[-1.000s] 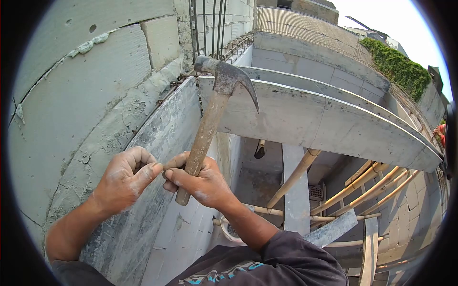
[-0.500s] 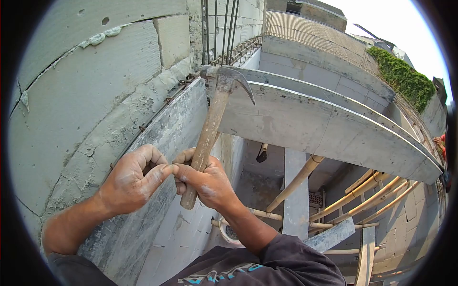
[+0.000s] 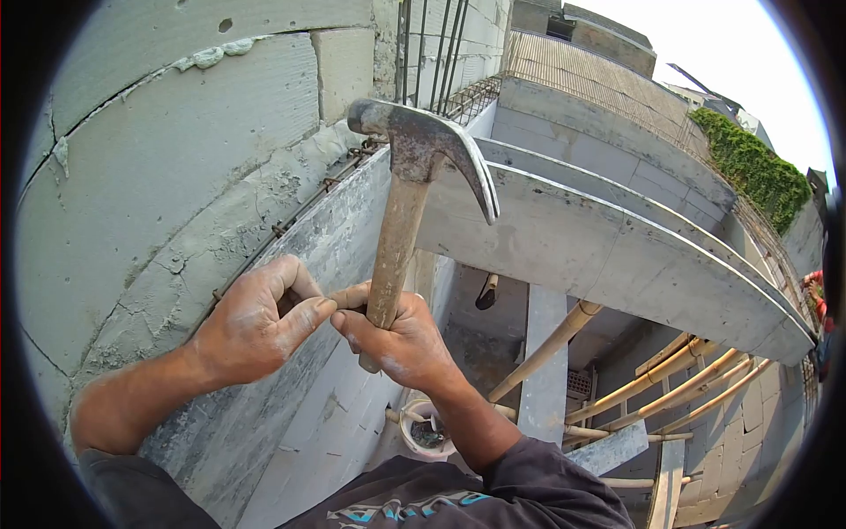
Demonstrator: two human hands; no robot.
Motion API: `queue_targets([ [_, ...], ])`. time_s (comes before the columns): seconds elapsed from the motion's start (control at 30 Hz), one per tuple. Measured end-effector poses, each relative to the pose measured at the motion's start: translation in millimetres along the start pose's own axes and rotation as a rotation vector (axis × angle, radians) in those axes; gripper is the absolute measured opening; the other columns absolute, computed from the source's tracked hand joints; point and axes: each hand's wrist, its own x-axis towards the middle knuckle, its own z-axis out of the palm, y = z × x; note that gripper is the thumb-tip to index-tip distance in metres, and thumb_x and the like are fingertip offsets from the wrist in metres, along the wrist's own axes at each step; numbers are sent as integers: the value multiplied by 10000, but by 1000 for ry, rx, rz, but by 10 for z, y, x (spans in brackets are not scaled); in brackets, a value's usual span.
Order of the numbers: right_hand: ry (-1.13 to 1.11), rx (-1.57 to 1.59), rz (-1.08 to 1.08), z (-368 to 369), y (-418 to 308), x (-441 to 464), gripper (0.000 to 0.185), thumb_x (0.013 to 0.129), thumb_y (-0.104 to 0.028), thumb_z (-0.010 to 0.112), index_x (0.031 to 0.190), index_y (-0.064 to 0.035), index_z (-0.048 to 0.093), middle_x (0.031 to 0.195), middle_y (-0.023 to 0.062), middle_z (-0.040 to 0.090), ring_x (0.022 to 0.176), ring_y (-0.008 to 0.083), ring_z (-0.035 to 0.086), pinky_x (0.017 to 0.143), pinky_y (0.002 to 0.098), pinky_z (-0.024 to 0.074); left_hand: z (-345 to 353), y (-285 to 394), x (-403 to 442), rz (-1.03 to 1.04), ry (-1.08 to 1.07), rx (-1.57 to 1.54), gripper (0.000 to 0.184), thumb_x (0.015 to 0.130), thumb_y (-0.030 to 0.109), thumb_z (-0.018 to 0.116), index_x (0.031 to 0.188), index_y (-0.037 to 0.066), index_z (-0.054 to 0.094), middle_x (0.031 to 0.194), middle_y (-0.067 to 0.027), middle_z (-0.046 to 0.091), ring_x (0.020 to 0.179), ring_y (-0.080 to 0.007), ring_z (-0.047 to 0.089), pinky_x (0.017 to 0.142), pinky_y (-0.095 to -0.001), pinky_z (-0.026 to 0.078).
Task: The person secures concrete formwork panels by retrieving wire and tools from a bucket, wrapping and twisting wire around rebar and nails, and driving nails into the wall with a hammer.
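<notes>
A claw hammer stands nearly upright, its metal head on top and its wooden handle in my right hand. My left hand is beside it, thumb and forefinger pinched together near the right fingertips; whatever is between them is too small to make out. Both hands are above a grey, stained formwork board that leans along the block wall. Behind the hammer, a long grey panel runs off to the right.
Steel rods rise at the wall's corner. Below are bamboo poles, planks and a white bucket. Another person's red sleeve shows at the far right edge. A green hedge is in the distance.
The hammer has tilted so its head looks larger and nearer. The surroundings have shifted right in view, and more of the bucket shows. Both hands stay close together.
</notes>
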Motion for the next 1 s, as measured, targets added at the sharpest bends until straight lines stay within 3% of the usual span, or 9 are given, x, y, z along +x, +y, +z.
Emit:
queue_targets([
  [0.13, -157, 13, 99, -165, -34, -44, 180, 919, -132, 694, 1008, 25, 702, 655, -4, 541, 606, 71, 535, 520, 258, 428, -14, -24, -28, 58, -96, -36, 170, 923, 139, 714, 872, 21, 603, 733, -10, 601, 654, -52, 530, 533, -259, 424],
  [0.23, -382, 273, 143, -293, 75, -62, 136, 895, -87, 703, 963, 29, 685, 648, 16, 532, 587, 91, 521, 507, 279, 419, 21, -111, -10, 359, -201, 6, 186, 861, 127, 779, 843, 75, 601, 726, -2, 600, 593, -75, 531, 512, -258, 408],
  [0.33, -613, 547, 320, -285, 232, -111, 139, 867, -71, 717, 958, 11, 651, 662, 29, 531, 559, 104, 503, 491, 281, 413, 57, -120, 22, 700, -285, 121, 196, 798, 132, 820, 823, 90, 630, 733, -35, 618, 580, -174, 588, 517, -298, 443],
  [0.37, -678, 630, 395, -244, 286, -141, 153, 859, -72, 721, 964, 1, 638, 669, 31, 531, 548, 108, 497, 485, 279, 411, 64, -101, -4, 702, -340, 155, 207, 773, 143, 834, 828, 97, 640, 754, -47, 639, 587, -240, 599, 532, -329, 467],
  [0.47, -703, 805, 483, -126, 378, -245, 207, 835, -71, 744, 968, -11, 596, 683, 30, 530, 547, 114, 509, 486, 297, 440, 84, 2, -60, 769, -377, 250, 199, 800, 163, 813, 852, 85, 637, 759, -53, 658, 607, -192, 646, 529, -320, 496],
  [0.57, -718, 916, 352, -105, 521, -157, 244, 818, -56, 756, 992, -21, 589, 699, 37, 547, 546, 124, 522, 493, 309, 468, 104, -28, -78, 636, -217, 200, 191, 836, 140, 791, 844, 62, 617, 733, -34, 643, 582, -128, 611, 513, -286, 468],
  [0.67, -518, 963, 218, -67, 496, -65, 245, 804, -19, 754, 1017, 9, 635, 686, 59, 561, 528, 136, 526, 487, 294, 464, 114, -166, -88, 141, -163, -180, 184, 884, 124, 755, 872, 38, 592, 734, 2, 615, 599, -53, 543, 509, -245, 424],
  [0.8, -386, 830, 25, -72, 425, 38, 239, 812, -46, 769, 1004, -2, 634, 721, 43, 587, 576, 136, 565, 520, 294, 490, 121, -115, 24, 104, -100, -293, 188, 952, 163, 684, 928, 25, 560, 767, 27, 561, 640, -19, 456, 541, -196, 364],
  [1.0, -173, 472, -201, 79, 447, 175, 191, 882, -125, 761, 991, -32, 634, 762, 19, 588, 654, 103, 586, 564, 267, 490, 69, -106, 26, -21, -30, -334, 213, 980, 219, 643, 922, 37, 548, 751, 43, 527, 635, -11, 424, 549, -195, 343],
])
